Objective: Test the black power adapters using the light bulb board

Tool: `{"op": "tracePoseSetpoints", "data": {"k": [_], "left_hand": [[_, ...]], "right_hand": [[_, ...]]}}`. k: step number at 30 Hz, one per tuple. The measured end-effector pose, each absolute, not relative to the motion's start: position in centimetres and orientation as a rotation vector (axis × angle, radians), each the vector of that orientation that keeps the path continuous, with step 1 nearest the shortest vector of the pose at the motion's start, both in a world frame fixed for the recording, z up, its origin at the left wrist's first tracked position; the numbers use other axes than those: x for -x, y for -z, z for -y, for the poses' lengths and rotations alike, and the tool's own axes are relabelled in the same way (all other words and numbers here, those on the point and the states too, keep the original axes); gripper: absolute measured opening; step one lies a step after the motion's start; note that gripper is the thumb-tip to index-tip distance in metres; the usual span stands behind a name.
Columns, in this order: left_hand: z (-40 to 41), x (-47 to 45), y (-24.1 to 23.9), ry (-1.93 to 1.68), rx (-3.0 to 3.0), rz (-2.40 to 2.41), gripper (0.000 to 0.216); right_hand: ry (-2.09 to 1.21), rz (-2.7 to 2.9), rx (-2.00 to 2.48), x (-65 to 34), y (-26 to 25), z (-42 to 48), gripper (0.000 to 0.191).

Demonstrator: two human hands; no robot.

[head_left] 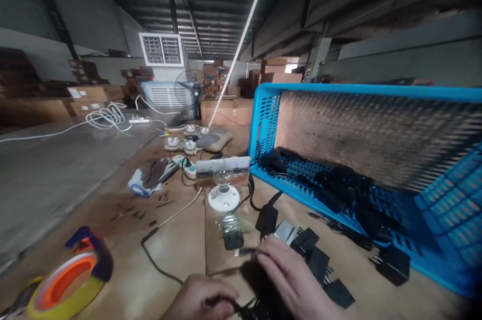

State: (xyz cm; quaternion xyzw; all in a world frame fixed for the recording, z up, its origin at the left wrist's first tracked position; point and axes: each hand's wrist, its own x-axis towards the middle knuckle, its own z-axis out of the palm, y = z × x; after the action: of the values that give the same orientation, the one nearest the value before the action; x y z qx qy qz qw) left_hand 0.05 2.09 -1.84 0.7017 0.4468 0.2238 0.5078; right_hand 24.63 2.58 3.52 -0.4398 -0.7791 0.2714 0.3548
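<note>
My left hand (201, 299) is curled low at the frame's bottom edge, its fingers closed round a thin black cable (158, 260) that runs up the table. My right hand (295, 277) lies beside it, fingers bent down over a small black adapter (246, 252); its grip is partly blurred. A row of black power adapters (320, 262) lies right of that hand. Just ahead stand a clear light bulb in a white lamp holder (224, 194) and a small clear bag (233, 223).
A blue plastic crate (263, 124) tipped on its side holds several black adapters at right. A tape roll (66, 285) lies at lower left. Further back are more white lamp holders (181, 144), a white power strip (140, 120), coiled white cable and stacked cardboard boxes.
</note>
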Motion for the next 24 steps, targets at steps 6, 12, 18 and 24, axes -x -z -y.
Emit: {"op": "tracePoseSetpoints", "data": {"k": [6, 12, 18, 24], "left_hand": [[-2.2, 0.3, 1.9, -0.83, -1.432, -1.101, 0.06], [-2.3, 0.6, 1.7, -0.846, -1.322, -1.038, 0.063], [-2.1, 0.3, 1.4, -0.864, -1.464, -1.15, 0.052], [-2.3, 0.2, 0.9, -0.604, -1.812, -1.122, 0.031]], "right_hand": [[-0.419, 2.414, 1.238, -21.5, -0.7, -0.1, 0.027], [-0.396, 2.321, 1.307, -21.6, -0.9, -0.6, 0.027], [-0.19, 2.481, 1.385, -21.6, -0.4, -0.3, 0.016], [-0.271, 2.631, 1.379, -22.5, -1.0, -0.6, 0.014]]}}
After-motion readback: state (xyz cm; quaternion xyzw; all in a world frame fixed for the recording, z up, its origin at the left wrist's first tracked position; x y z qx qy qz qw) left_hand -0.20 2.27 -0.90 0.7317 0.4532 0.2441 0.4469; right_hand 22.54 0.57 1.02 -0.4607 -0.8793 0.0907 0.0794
